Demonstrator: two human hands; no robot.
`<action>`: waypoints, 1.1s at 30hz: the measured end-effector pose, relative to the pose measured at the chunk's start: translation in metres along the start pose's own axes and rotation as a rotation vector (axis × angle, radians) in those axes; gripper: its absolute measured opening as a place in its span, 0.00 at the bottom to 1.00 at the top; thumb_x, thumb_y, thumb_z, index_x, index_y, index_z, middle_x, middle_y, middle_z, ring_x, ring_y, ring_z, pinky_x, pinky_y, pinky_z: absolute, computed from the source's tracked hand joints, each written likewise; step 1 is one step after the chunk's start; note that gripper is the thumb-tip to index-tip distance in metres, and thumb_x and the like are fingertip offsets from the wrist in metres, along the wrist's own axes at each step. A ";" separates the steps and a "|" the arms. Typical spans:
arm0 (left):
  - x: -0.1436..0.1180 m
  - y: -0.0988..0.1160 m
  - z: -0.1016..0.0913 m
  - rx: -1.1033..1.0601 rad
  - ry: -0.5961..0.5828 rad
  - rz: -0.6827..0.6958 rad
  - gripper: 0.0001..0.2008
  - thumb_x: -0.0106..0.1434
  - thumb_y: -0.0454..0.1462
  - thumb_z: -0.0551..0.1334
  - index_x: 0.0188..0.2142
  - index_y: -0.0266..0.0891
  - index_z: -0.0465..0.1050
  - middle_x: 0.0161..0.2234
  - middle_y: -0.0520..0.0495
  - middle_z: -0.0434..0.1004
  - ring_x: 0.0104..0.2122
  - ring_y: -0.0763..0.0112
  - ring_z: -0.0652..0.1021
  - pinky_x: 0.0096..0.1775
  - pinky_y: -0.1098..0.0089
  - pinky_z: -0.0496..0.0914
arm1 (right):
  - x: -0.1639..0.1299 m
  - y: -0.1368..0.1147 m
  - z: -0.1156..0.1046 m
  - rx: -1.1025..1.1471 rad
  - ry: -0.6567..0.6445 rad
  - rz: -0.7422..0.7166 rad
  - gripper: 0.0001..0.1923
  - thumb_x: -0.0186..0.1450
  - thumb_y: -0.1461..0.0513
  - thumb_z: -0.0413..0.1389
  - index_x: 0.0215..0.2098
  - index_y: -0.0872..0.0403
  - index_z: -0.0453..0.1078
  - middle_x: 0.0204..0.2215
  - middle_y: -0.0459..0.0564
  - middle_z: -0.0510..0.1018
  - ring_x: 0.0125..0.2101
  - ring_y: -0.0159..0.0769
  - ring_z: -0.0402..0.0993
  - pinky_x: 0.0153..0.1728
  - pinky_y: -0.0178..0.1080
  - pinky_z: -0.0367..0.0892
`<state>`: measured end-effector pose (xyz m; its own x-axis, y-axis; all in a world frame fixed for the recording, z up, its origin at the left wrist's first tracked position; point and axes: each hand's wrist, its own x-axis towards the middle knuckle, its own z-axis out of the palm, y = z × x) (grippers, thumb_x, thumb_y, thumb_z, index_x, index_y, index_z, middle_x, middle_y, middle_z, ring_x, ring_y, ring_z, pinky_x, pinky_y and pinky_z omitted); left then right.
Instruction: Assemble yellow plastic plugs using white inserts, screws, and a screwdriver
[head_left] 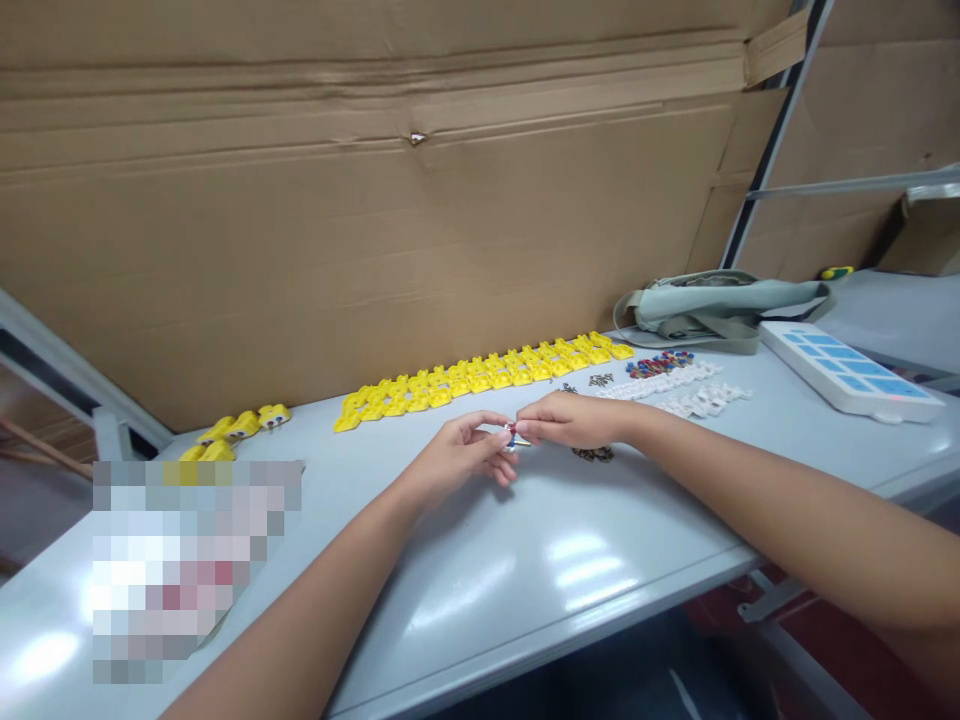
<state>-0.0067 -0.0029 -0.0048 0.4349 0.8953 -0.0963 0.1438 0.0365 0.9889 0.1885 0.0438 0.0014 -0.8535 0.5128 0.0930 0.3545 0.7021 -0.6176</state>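
My left hand [469, 450] pinches a small white part [511, 440] between thumb and forefinger, its other fingers loosely curled. Red and blue bits show on that part, and a thin brass-coloured pin sticks out to the right. From the right, my right hand [562, 418] has its fingertips pressed together on the red bit at the same spot. The fingers hide much of the part. Behind both hands runs a long double row of yellow plastic shells [472, 375]. Dark small metal pieces [594, 454] lie just beneath my right hand.
Red and blue small parts [660, 364], white plastic pieces [705, 400] and small screws [600, 380] lie to the right. Beyond them are a grey-green bag [720, 305] and a white-and-blue case [847, 370]. More yellow shells [244, 426] sit left. Cardboard [375, 240] walls the table's back.
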 end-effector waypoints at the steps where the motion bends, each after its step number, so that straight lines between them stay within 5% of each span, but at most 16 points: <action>1: 0.000 -0.001 0.000 -0.003 -0.010 -0.014 0.14 0.57 0.42 0.62 0.39 0.34 0.66 0.26 0.46 0.74 0.23 0.72 0.75 0.29 0.68 0.69 | -0.001 -0.002 -0.001 -0.061 -0.002 -0.004 0.16 0.67 0.57 0.42 0.26 0.56 0.62 0.22 0.45 0.64 0.23 0.27 0.58 0.26 0.32 0.55; 6: -0.001 0.000 0.003 0.101 -0.033 -0.027 0.14 0.57 0.43 0.61 0.37 0.35 0.67 0.26 0.47 0.74 0.20 0.75 0.73 0.24 0.73 0.65 | -0.001 -0.005 0.000 -0.186 0.006 -0.043 0.17 0.68 0.57 0.40 0.27 0.56 0.61 0.23 0.46 0.66 0.24 0.28 0.60 0.27 0.32 0.56; 10: -0.004 0.004 0.005 0.384 -0.025 0.017 0.14 0.57 0.44 0.58 0.38 0.36 0.71 0.20 0.51 0.72 0.17 0.78 0.67 0.21 0.75 0.60 | -0.005 0.001 -0.009 -0.175 0.015 -0.046 0.17 0.67 0.56 0.41 0.28 0.56 0.64 0.23 0.46 0.67 0.24 0.28 0.61 0.27 0.31 0.57; 15: -0.005 0.001 0.005 0.714 0.018 0.127 0.13 0.57 0.42 0.57 0.35 0.39 0.76 0.18 0.53 0.66 0.19 0.76 0.63 0.23 0.74 0.57 | -0.022 0.015 -0.036 -0.131 -0.099 0.145 0.18 0.64 0.54 0.46 0.30 0.57 0.72 0.24 0.47 0.72 0.24 0.28 0.65 0.27 0.31 0.59; 19: -0.004 -0.002 0.007 0.732 0.121 0.201 0.14 0.57 0.42 0.58 0.40 0.40 0.75 0.17 0.55 0.64 0.19 0.75 0.63 0.23 0.74 0.57 | -0.034 0.018 -0.049 -0.123 -0.164 0.283 0.18 0.60 0.52 0.51 0.31 0.57 0.76 0.25 0.49 0.76 0.25 0.29 0.68 0.26 0.31 0.60; 24: -0.002 0.005 0.024 0.732 0.260 0.305 0.16 0.54 0.42 0.61 0.41 0.40 0.74 0.24 0.51 0.70 0.21 0.74 0.65 0.27 0.72 0.61 | -0.034 0.009 -0.046 -0.070 -0.160 0.189 0.18 0.61 0.54 0.51 0.34 0.58 0.77 0.24 0.49 0.76 0.23 0.28 0.67 0.24 0.30 0.59; 27: 0.004 0.010 0.036 0.767 0.203 0.339 0.13 0.54 0.42 0.61 0.37 0.40 0.76 0.29 0.48 0.74 0.22 0.74 0.66 0.27 0.72 0.61 | -0.031 0.010 -0.041 -0.044 -0.188 0.125 0.19 0.61 0.53 0.50 0.34 0.58 0.76 0.24 0.49 0.75 0.23 0.27 0.66 0.24 0.30 0.59; 33: 0.026 0.019 0.044 0.804 0.136 0.305 0.10 0.57 0.38 0.57 0.26 0.39 0.75 0.20 0.50 0.72 0.20 0.72 0.68 0.25 0.73 0.59 | -0.031 0.017 -0.044 -0.079 -0.159 0.168 0.16 0.61 0.56 0.50 0.35 0.57 0.76 0.25 0.48 0.76 0.24 0.27 0.67 0.25 0.30 0.60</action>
<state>0.0468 0.0014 0.0063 0.4543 0.8620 0.2247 0.6450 -0.4923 0.5845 0.2382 0.0613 0.0229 -0.8275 0.5452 -0.1340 0.5196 0.6533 -0.5507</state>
